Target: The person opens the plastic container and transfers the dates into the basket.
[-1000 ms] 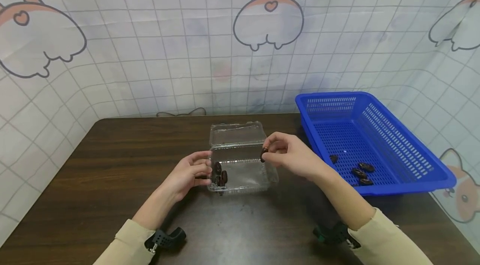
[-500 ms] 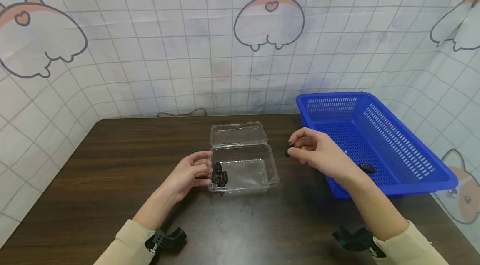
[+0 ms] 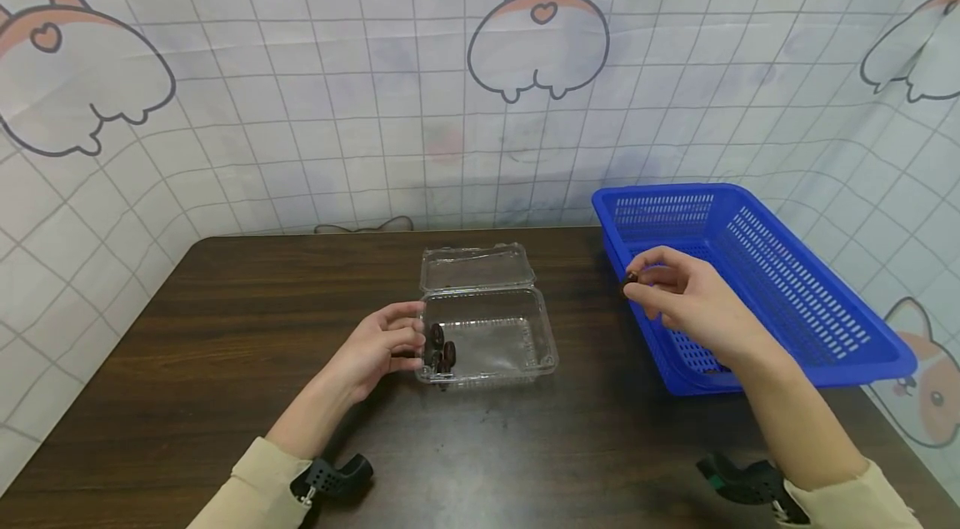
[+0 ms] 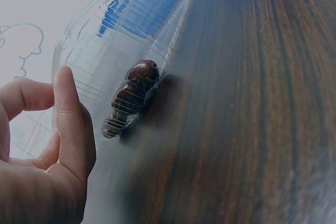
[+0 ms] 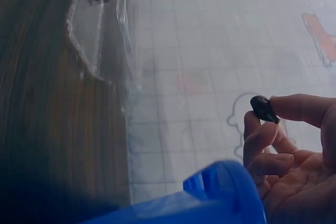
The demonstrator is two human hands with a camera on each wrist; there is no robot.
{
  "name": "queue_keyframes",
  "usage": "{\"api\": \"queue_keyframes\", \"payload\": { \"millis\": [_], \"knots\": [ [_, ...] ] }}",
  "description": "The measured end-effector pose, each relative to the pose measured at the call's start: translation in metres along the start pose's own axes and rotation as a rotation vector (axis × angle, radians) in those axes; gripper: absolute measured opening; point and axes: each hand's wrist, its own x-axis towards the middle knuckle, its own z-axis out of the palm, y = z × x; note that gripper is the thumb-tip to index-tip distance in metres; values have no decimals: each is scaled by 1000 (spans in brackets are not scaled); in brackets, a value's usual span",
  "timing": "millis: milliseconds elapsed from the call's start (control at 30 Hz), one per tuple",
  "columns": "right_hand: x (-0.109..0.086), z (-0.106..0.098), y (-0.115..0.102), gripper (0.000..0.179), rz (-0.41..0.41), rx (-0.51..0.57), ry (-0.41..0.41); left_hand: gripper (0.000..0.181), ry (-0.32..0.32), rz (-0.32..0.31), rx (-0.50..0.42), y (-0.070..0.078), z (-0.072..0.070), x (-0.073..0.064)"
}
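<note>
In the head view my right hand (image 3: 693, 304) is over the left rim of the blue basket (image 3: 821, 283). Between thumb and fingertips it pinches a dark brown date (image 5: 263, 108), clear of the basket in the right wrist view. My left hand (image 3: 378, 346) holds the left side of a clear plastic box (image 3: 498, 362), thumb toward the near corner. Several dates (image 3: 448, 354) lie bunched at the left end of the box, seen through its wall in the left wrist view. Its hinged lid (image 3: 480, 269) is folded back. My right hand and forearm hide most of the basket floor.
Both stand on a dark wood table (image 3: 247, 329). A white gridded cloth (image 3: 337, 96) with corgi drawings hangs behind and at the sides. The basket's slatted walls rise at the right, close to the table's right edge.
My right hand has moved right with the date, from above the box's right side to the basket's left rim. My left hand and the box have stayed put.
</note>
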Motion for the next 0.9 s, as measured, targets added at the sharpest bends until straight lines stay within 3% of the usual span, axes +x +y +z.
{"api": "queue_keyframes", "payload": {
  "millis": [400, 900],
  "knots": [
    [-5, -21, 16, 41, 20, -41, 53, 58, -8, 4, -2, 1, -1, 1],
    [-16, -42, 35, 31, 26, 7, 125, 59, -1, 3, 0, 0, 0, 2]
  ]
}}
